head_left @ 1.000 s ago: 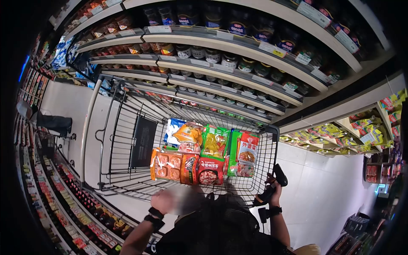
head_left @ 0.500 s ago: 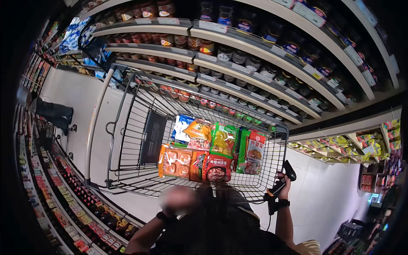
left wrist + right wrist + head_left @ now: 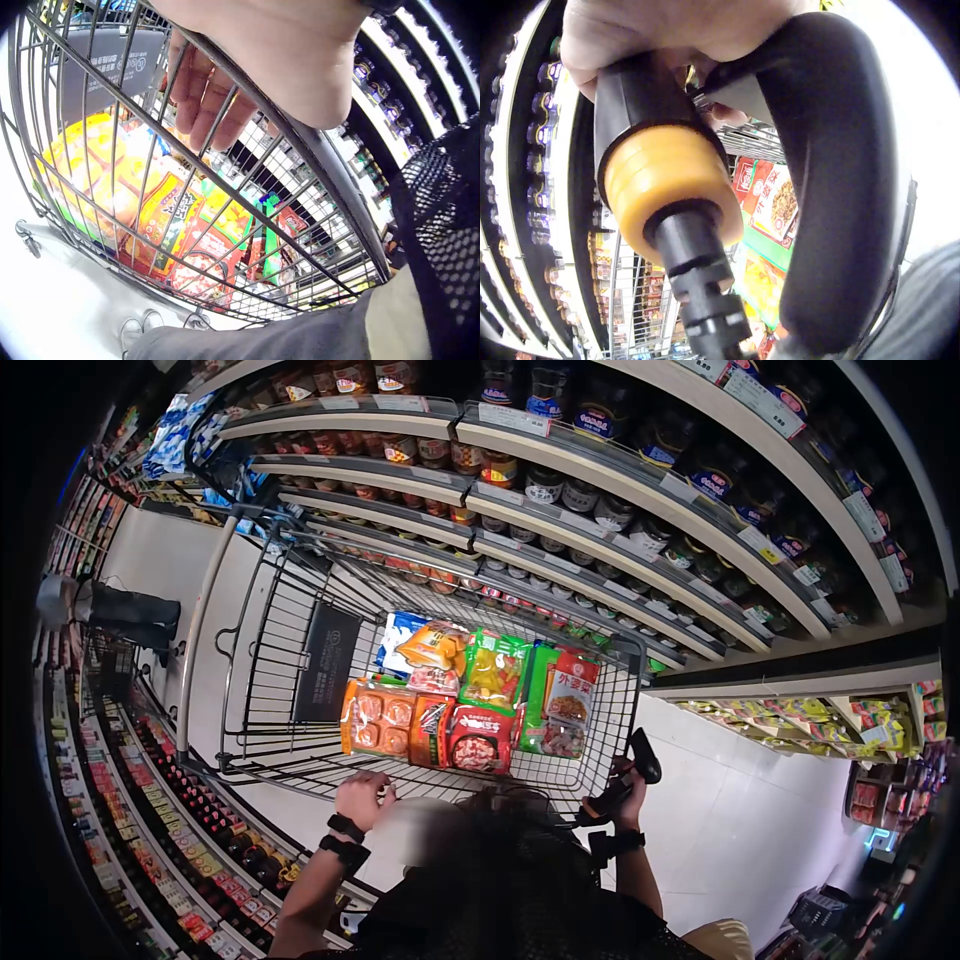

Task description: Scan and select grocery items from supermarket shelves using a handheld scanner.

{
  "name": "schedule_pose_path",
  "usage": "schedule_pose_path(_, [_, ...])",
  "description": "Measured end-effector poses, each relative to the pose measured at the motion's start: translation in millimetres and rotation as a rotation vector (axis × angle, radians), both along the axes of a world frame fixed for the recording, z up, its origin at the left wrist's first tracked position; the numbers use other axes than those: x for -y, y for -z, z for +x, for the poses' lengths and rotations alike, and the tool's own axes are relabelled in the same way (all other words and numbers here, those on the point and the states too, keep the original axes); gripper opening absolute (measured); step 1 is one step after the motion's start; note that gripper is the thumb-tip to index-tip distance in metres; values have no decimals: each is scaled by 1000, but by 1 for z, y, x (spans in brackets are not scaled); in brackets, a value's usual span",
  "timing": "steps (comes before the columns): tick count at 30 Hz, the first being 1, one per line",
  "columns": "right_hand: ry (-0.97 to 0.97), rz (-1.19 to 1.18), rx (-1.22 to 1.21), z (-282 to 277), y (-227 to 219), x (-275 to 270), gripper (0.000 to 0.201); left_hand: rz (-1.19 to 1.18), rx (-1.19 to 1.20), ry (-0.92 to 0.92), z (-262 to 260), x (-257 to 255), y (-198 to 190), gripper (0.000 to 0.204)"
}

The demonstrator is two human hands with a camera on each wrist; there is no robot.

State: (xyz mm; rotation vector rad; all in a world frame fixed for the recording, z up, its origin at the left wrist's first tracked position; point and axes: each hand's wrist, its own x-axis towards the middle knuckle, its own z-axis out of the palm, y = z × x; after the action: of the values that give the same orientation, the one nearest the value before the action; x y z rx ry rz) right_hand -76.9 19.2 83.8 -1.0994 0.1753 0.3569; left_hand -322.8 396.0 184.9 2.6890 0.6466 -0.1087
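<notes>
My left hand (image 3: 365,800) lies at the near rim of a metal shopping cart (image 3: 262,97). In the left wrist view its palm lies across the rim, and loosely bent fingers (image 3: 214,105) hang down on the other side. My right hand (image 3: 628,800), beside the cart's near right corner, grips a black handheld device (image 3: 840,180) with a yellow ring (image 3: 667,176) and a cable; the device's exact kind I cannot tell. Several bagged foods lie in the basket, among them an orange pack (image 3: 380,720), a red pack (image 3: 478,740) and a green bag (image 3: 495,668).
Shelves of jars (image 3: 610,510) run along the cart's far side. Another product shelf (image 3: 200,860) stands at lower left. Yellow packets (image 3: 800,725) fill a shelf at right. Pale floor (image 3: 700,800) shows right of the cart. Another person (image 3: 125,610) stands at far left.
The jar shelves now lie farther right relative to the cart. My left hand, blurred before, shows clearly at the near rim. My right hand still grips the black device.
</notes>
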Motion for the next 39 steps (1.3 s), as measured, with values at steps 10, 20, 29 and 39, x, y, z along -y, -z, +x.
schedule_pose_path(10, [-50,-37,2,-9,-3,-47,23,41,-135,-23,-3,-49,-11,18])
schedule_pose_path(20, [81,-225,-157,-25,-44,-80,41,-46,-220,185,-3,-92,-9,21])
schedule_pose_path(29, [54,-270,-208,-36,-31,-83,46,-50,6,451,-21,-126,10,27])
schedule_pose_path(39, [125,-71,-145,-30,-27,-84,27,-47,-244,287,-3,-116,-17,39])
